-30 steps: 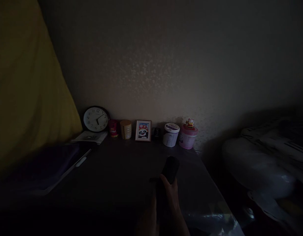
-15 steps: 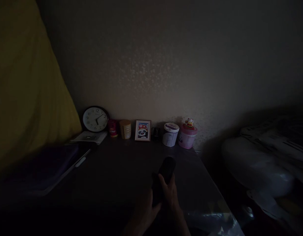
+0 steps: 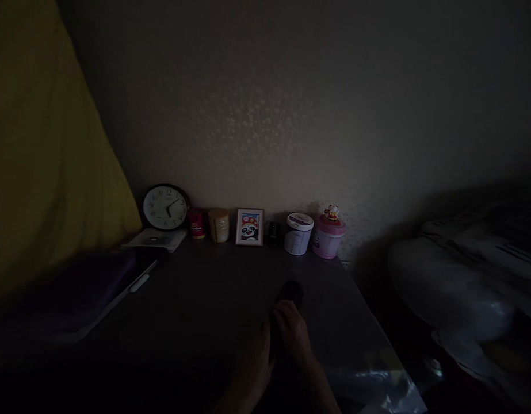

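Dim room, patterned wall [image 3: 256,115] behind a dark bench [image 3: 196,299]. Dark elongated object [image 3: 292,290], detail lost in shadow, in or over the bench's right half, well short of its back edge; long axis runs away from the body, far end tipped slightly toward the right edge, contact with the surface unclear. Right hand [image 3: 292,330] nearer that far end, its grip curled closed over the object; left hand [image 3: 257,353] lies along the near left side, too dark to tell whether clasped.
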Demonstrator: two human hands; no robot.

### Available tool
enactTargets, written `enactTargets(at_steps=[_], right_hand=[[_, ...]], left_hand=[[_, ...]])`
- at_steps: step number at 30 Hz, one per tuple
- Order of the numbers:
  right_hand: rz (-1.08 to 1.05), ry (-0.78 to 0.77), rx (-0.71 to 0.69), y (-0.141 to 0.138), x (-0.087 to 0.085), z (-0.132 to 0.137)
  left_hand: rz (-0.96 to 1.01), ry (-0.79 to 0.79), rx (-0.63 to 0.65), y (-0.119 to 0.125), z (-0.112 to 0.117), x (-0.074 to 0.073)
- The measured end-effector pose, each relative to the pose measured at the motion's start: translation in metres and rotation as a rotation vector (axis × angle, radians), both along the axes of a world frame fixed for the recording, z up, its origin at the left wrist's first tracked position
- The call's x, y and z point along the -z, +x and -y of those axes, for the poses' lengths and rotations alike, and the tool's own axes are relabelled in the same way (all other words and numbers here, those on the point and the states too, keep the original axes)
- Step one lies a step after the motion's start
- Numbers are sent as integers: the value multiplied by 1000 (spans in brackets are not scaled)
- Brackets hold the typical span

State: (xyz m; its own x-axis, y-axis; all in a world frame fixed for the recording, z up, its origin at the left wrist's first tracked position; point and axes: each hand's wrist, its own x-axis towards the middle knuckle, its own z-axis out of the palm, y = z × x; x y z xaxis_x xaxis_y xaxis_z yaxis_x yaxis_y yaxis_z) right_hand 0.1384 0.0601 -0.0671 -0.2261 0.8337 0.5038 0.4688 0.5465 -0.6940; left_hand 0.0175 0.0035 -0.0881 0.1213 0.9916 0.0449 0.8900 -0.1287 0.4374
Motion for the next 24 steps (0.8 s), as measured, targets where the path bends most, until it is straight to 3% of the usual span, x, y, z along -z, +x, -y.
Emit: enactTargets(at_steps=[3,8,13,17,24], right_hand=[[-99,-39,-31,4,-2,1],[-374,-243,42,6,-5,6],[-472,-370,41,9,-12,10],[-435,-382,-3,13,-17,7],[-141,-280,-94,6,-16,-18]], left_hand=[[20,-37,-3,-1,1,-9],[160,-90,35,-5,-1,-29],[184,-90,62,-6,-4,-25],[96,-90,62,-3,-3,-24],[-106,-13,30,3,2,-30]])
